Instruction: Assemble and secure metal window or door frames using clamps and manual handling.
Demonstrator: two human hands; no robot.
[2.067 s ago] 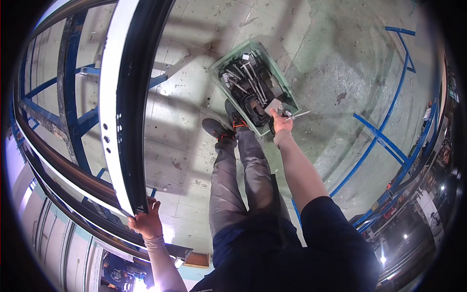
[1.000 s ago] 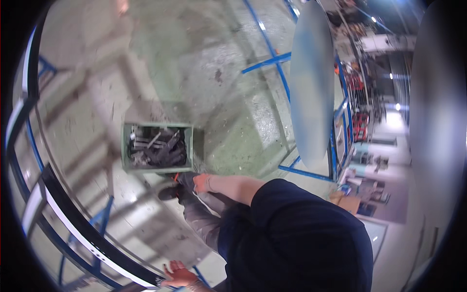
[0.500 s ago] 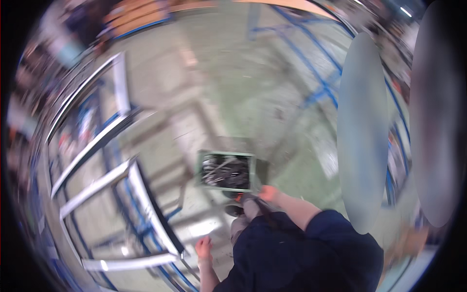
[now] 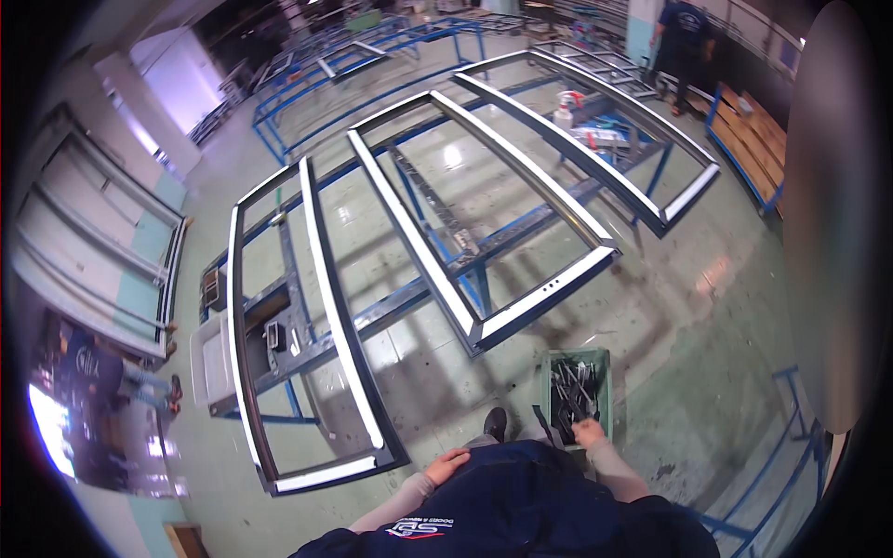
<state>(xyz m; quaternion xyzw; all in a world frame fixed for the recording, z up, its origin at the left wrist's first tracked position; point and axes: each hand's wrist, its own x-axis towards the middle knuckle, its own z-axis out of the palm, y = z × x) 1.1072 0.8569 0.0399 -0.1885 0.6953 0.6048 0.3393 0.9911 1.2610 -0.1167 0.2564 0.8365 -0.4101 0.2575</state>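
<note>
My left hand (image 4: 448, 466) rests by the front of my dark shirt, fingers stretched out, nothing visible in it. My right hand (image 4: 588, 432) is closed at the near end of a green crate (image 4: 603, 395); what its fingers hold, if anything, I cannot make out. Inside the crate lie several dark, elongated metal pieces (image 4: 574, 383). A dark strap-like strip (image 4: 542, 423) slants beside the crate's near left corner. Ahead and left of me, long rectangular frames with white faces lie on blue trestles: a near left one (image 4: 321, 242), a middle one (image 4: 419, 228) and a far right one (image 4: 558, 130).
A grey plastic bin (image 4: 212, 358) stands beyond the left frame. On the far trestle sits a spray bottle (image 4: 563, 113). A wooden-topped cart (image 4: 749, 135) is at right, blue metal bars (image 4: 758, 502) lower right. One person (image 4: 684, 42) stands far right, another (image 4: 93, 367) at left.
My view has swung round, bringing the frames from the left to straight ahead and the crate to my right. The blur is gone. My left hand has come in against my shirt; my right stays by the crate.
</note>
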